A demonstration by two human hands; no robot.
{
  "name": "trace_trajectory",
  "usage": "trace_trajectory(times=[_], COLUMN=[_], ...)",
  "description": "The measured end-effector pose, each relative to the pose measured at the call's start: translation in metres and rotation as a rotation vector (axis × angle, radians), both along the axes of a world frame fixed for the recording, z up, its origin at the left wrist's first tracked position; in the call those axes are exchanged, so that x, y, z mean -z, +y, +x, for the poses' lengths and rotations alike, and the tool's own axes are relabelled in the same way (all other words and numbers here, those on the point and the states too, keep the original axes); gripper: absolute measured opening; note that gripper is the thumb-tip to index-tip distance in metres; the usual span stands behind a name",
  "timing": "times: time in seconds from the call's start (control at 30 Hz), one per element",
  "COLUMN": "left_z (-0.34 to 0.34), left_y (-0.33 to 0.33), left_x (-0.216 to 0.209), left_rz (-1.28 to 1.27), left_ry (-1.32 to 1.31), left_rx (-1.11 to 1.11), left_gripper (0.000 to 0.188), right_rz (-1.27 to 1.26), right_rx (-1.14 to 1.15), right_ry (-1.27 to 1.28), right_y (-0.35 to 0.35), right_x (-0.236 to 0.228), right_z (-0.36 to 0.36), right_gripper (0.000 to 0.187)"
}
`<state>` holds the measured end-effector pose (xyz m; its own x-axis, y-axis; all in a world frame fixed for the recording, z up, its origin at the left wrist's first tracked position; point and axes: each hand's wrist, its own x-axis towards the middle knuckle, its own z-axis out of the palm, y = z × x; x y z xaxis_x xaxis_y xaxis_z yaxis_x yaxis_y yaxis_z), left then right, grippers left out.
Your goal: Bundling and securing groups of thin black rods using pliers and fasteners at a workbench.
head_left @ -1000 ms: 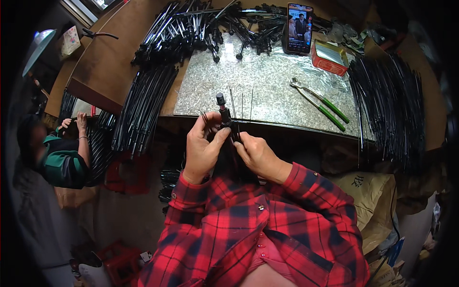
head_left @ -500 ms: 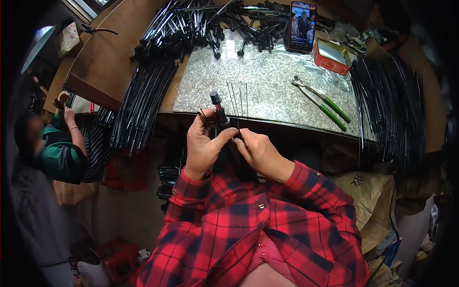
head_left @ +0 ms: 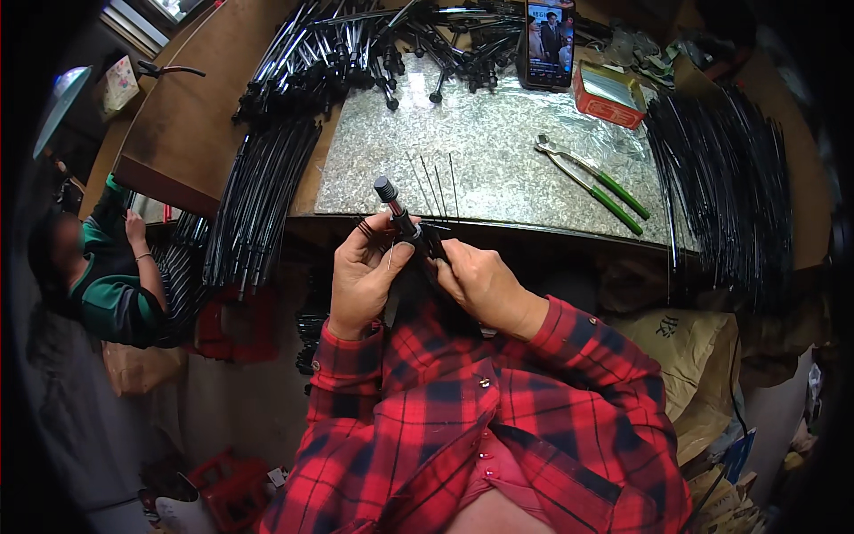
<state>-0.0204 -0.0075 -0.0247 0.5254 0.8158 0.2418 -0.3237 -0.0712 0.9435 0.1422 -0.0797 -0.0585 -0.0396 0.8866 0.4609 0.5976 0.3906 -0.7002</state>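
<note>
My left hand (head_left: 360,283) is closed around a black umbrella shaft (head_left: 400,212), its thumb pressed near a collar below the ribbed top. The shaft leans to the left and hangs over my lap, just off the table edge. Several thin dark wires (head_left: 366,229) stick out between the left fingers. Close beside it, my right hand (head_left: 487,280) is closed with its thumb against the fingers, next to the dark parts by the shaft. Several thin straight rods (head_left: 439,185) rise from there over the table edge. What exactly the right fingers grip is hidden.
On the speckled tabletop (head_left: 480,133) lie green-handled pincers (head_left: 592,184). A phone (head_left: 547,44) and red tin (head_left: 610,98) stand behind. Black rods are bundled left (head_left: 267,196) and right (head_left: 725,196); metal shafts (head_left: 311,67) pile at the back. A co-worker (head_left: 116,276) sits at left.
The shaft's ribbed top has moved slightly left and down, and my left hand has shifted left with it. The right hand stays almost in place. The co-worker's arms have moved a little.
</note>
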Motion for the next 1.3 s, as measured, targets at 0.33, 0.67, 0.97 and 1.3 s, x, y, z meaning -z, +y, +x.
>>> trace_trajectory(times=[0.33,0.67,0.97,1.3], left_z=[0.006,0.000,0.003,0.002], left_y=[-0.006,-0.005,-0.005,-0.009], left_x=[0.001,0.003,0.001,0.010], left_rz=[0.013,0.036,0.048,0.039], left_ry=[-0.007,0.027,0.057,0.092], left_rx=[-0.022,0.037,-0.047,-0.129], left_gripper=[0.033,0.030,0.030,0.028], right_rz=[0.125,0.103,0.158,0.095], right_rx=[0.029,0.018,-0.037,-0.067], right_ry=[-0.079,-0.120,-0.098,-0.141], right_y=[0.000,-0.004,-0.001,-0.005], right_x=[0.001,0.003,0.006,0.015], right_z=[0.002,0.005,0.008,-0.001], right_gripper=[0.017,0.011,0.013,0.021])
